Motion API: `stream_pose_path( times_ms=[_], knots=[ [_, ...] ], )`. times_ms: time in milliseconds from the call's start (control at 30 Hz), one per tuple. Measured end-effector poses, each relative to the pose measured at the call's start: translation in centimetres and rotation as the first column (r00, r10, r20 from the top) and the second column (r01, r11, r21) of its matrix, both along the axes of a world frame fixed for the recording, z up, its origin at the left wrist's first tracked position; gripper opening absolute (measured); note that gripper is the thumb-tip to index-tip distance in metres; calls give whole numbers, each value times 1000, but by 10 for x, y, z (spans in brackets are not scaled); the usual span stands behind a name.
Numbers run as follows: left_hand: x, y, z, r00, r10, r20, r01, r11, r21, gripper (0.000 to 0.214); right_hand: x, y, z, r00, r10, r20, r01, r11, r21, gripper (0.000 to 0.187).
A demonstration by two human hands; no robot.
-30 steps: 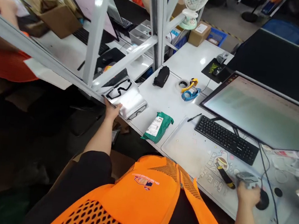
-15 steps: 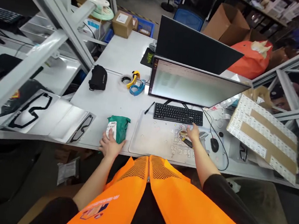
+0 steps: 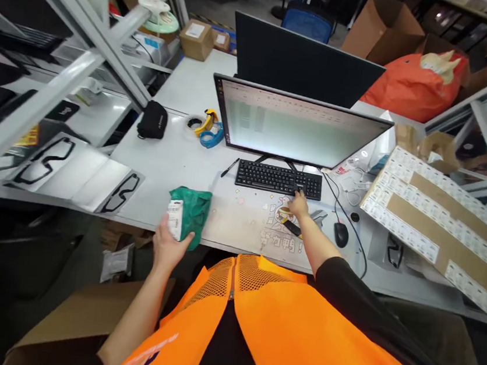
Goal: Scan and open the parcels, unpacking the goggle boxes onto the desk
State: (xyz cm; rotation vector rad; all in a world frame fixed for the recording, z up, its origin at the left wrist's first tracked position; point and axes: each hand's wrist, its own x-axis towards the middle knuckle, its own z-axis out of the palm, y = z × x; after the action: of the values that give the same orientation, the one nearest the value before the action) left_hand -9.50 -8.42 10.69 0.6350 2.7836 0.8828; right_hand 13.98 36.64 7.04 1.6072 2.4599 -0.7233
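Note:
My left hand (image 3: pixel 167 247) grips a green packet with a white barcode label (image 3: pixel 188 212) at the desk's near edge, lifting its near end. My right hand (image 3: pixel 298 203) rests fingers-down at the front edge of the black keyboard (image 3: pixel 278 179), beside a yellow-and-black handheld scanner (image 3: pixel 292 226) lying on the clear desk mat (image 3: pixel 248 221). A lit monitor (image 3: pixel 296 125) stands behind the keyboard.
A black mouse (image 3: pixel 341 234) lies right of the scanner. A pen (image 3: pixel 229 167), tape dispensers (image 3: pixel 209 130) and a black pouch (image 3: pixel 153 120) sit at the left back. Clear bags with printed glasses (image 3: pixel 77 172) lie far left. A labelled cardboard sheet (image 3: pixel 441 224) leans at right. An open carton (image 3: pixel 74 318) sits below.
My left hand left the clear bags, moved right to the green packet and closed on it. My right hand moved from the scanner up to the keyboard. The view swung right.

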Motion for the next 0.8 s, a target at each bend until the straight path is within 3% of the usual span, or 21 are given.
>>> stream_pose_path(
  times_ms=[167, 300, 567, 800],
  knots=[
    [63, 29, 1, 987, -113, 118, 103, 991, 91, 100, 2, 3, 0, 998, 54, 26, -54, 998, 14, 71],
    [93, 55, -1, 957, -211, 200, 190, 975, 116, 99, 2, 2, 2, 995, 82, 63, -84, 996, 39, 68],
    [113, 89, -8, 877, -390, 281, 413, 911, -26, 96, 10, 9, 4, 990, 132, 43, -134, 991, 27, 72],
    [120, 93, -9, 872, -409, 269, 461, 870, -172, 97, 6, 6, 12, 979, 176, 98, -178, 984, 9, 74]
  ],
)
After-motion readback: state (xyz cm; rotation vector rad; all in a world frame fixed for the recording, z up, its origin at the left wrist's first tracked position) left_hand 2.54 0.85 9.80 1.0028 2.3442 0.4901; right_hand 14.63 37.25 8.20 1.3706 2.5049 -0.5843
